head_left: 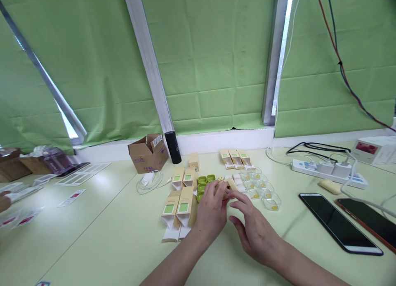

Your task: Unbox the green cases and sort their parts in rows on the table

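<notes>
My left hand (213,208) is closed around a small beige carton (230,183), which its fingers partly cover. My right hand (255,232) has its thumb and fingers apart, with the fingertips at the carton's near right side. Left of my hands stand several beige cartons (187,205) with green labels and white flaps folded out at the front. Small green cups (202,180) sit between those cartons and my left hand, partly hidden by it. Just right of the held carton are white-pink blocks (237,182) and several clear plastic cups (272,201) with yellow spots.
More beige cartons (235,158) stand farther back. Behind are a brown cardboard box (148,154), a black cylinder (173,147) and a white charger cable (149,182). A power strip (329,173) and two phones (338,222) lie right. Another person's hand (4,201) shows far left.
</notes>
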{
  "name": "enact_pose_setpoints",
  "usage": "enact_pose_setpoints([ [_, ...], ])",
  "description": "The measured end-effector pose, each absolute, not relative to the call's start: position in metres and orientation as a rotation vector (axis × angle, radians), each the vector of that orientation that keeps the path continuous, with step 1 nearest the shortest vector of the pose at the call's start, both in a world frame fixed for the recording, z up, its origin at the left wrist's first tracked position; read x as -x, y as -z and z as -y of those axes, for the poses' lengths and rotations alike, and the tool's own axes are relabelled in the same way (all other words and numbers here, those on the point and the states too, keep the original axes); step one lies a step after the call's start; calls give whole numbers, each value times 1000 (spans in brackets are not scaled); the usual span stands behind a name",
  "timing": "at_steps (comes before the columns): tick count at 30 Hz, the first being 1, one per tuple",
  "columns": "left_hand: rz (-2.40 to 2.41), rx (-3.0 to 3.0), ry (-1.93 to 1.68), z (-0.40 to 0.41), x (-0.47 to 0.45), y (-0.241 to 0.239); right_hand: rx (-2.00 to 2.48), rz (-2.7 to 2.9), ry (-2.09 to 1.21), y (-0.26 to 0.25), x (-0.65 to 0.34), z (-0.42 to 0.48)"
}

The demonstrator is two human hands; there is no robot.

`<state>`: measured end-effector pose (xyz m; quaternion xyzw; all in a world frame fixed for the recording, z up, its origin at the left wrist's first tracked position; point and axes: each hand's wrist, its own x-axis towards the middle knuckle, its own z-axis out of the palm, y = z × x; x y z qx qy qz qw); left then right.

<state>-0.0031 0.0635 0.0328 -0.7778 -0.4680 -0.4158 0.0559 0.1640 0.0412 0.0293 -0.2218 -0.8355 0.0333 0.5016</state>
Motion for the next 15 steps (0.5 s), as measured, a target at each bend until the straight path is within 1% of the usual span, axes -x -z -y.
enact_pose_setpoints([
  [7, 1421, 2383, 1234, -62, 4, -30, 673, 1940, -47, -29, -176, -58],
  [15, 1404, 2459, 1219, -61, 2, -31, 859, 1878, -182, -27, -180, -67],
])
